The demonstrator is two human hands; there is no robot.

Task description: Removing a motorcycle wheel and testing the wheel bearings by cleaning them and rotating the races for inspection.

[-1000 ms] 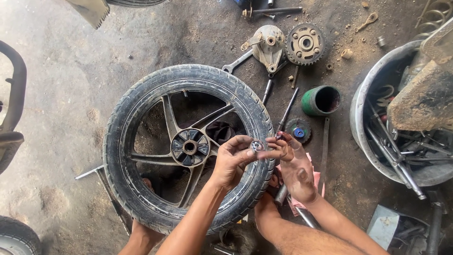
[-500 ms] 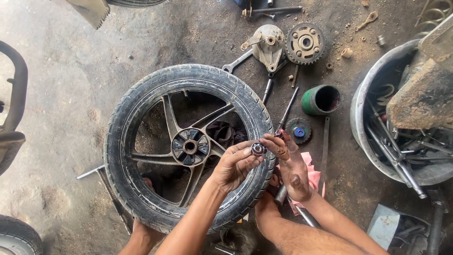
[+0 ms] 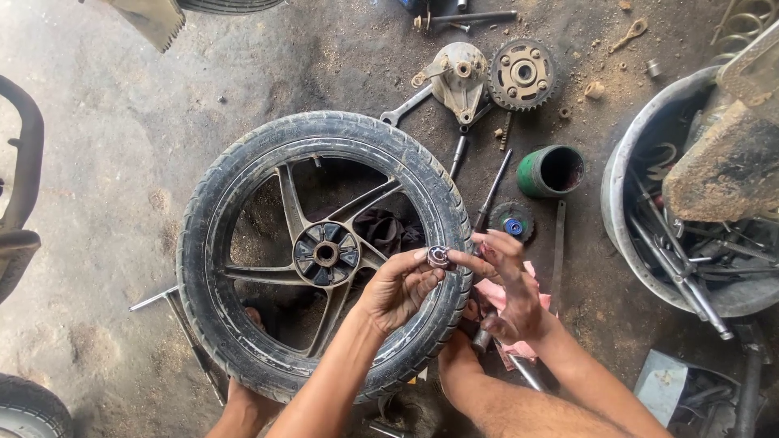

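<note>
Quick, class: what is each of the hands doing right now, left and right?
Left hand: closed, pinching a small round bearing.
Right hand: fingers touching the same bearing; grip cannot be told.

No signs, screens or labels show. The only package-like things are a green round can (image 3: pixel 550 171) lying on its side on the floor right of the tyre, open mouth dark, and a small round blue-capped tin (image 3: pixel 513 221) just below it.
</note>
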